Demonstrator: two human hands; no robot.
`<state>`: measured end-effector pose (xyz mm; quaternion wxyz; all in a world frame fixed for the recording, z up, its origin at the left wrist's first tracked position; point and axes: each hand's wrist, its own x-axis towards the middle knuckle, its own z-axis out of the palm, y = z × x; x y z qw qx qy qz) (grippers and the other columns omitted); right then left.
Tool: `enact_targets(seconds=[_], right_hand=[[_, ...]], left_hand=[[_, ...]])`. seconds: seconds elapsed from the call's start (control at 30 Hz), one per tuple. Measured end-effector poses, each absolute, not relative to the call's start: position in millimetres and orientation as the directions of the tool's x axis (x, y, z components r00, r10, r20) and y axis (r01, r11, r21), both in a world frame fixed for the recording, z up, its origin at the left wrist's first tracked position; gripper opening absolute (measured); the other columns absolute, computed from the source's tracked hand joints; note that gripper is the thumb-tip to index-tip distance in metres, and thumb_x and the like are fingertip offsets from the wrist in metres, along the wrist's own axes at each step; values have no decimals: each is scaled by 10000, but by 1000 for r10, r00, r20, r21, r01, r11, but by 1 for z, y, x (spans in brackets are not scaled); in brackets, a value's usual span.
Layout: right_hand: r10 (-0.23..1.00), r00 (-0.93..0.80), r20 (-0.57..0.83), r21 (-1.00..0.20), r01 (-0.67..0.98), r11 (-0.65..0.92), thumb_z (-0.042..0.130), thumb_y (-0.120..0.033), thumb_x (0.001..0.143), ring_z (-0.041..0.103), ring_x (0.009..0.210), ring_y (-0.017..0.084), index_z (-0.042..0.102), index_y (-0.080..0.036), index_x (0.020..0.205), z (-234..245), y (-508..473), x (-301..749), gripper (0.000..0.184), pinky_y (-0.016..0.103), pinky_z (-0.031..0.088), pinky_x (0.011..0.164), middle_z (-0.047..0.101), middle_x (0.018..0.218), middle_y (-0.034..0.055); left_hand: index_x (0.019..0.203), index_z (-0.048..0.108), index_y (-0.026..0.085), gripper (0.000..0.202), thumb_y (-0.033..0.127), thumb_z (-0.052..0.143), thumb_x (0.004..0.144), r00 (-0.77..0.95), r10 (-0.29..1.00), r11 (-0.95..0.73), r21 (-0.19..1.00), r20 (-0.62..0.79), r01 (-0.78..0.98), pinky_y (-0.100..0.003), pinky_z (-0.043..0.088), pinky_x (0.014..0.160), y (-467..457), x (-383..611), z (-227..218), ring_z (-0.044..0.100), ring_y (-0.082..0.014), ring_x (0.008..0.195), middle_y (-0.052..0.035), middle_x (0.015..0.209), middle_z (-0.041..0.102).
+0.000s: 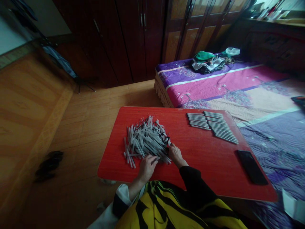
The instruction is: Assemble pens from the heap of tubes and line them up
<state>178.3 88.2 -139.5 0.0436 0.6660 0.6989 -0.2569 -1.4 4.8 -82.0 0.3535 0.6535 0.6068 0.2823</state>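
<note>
Left hand point(147, 166): pinching stick point(157, 158), by near edge of table point(197, 152) | right hand point(175, 154): curled at pile point(146, 140), hold unclear

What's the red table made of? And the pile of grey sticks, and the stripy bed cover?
Red table: maybe wood or laminate, smooth with faint grain-like streaks.
Pile of grey sticks: perhaps plastic, as they look pale, slim and straight, but they're too small to be sure.
Stripy bed cover: soft cloth, probably quilted, since it's puckered and wrinkly.
</note>
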Motion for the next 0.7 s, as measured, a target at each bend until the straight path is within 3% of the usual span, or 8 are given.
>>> enact_targets(seconds=[0.13, 0.23, 0.37, 0.47, 0.57, 0.7], right_hand=[[910, -84, -406, -428, 897, -108, 485, -133, 793, 577, 947, 222, 640, -121, 895, -137, 86, 180, 185, 286, 404, 775, 559, 1097, 171], [915, -17, -403, -563, 793, -234, 503, -144, 758, 589, 914, 234, 643, -102, 840, -131, 84, 182, 168, 280, 418, 739, 615, 980, 163], [893, 8, -449, -770, 503, -392, 497, -298, 754, 614, 637, 193, 638, -86, 838, -118, 72, 179, 268, 254, 446, 552, 644, 665, 80], [884, -36, -467, -862, 244, -445, 515, -431, 731, 587, 526, 155, 623, -96, 902, -104, 56, 172, 391, 253, 447, 473, 657, 677, 75], [873, -63, -483, -872, -51, -486, 634, -456, 644, 574, 524, 139, 631, -115, 830, -88, 42, 166, 388, 245, 444, 470, 652, 669, 66], [831, -141, -539, -715, -445, -539, 771, -306, 536, 529, 474, 99, 646, -124, 721, -69, 34, 160, 289, 209, 398, 450, 618, 563, 14]], left_hand=[[992, 663, 212, 228, 187, 523, 813, 106, 993, -20, 800, -54, 600, -281, 466, 818, 5, 0, -81, 593, -174, 876, -44, 901, 654], [989, 662, 212, 224, 193, 527, 811, 104, 993, -19, 800, -54, 600, -275, 465, 813, 6, 1, -78, 592, -173, 876, -44, 895, 651], [982, 659, 205, 220, 181, 525, 810, 108, 992, -17, 801, -60, 598, -263, 457, 808, 6, 3, -75, 587, -171, 879, -42, 899, 649], [961, 658, 196, 213, 157, 511, 811, 114, 991, -9, 792, -76, 610, -258, 455, 781, 6, 7, -73, 585, -168, 859, -41, 882, 644], [928, 657, 184, 204, 137, 489, 822, 125, 989, -11, 790, -82, 613, -249, 450, 743, 7, 12, -71, 582, -159, 817, -39, 843, 635], [919, 662, 188, 194, 152, 489, 839, 143, 987, -31, 801, -68, 598, -239, 437, 717, 8, 15, -68, 576, -154, 791, -36, 819, 631]])
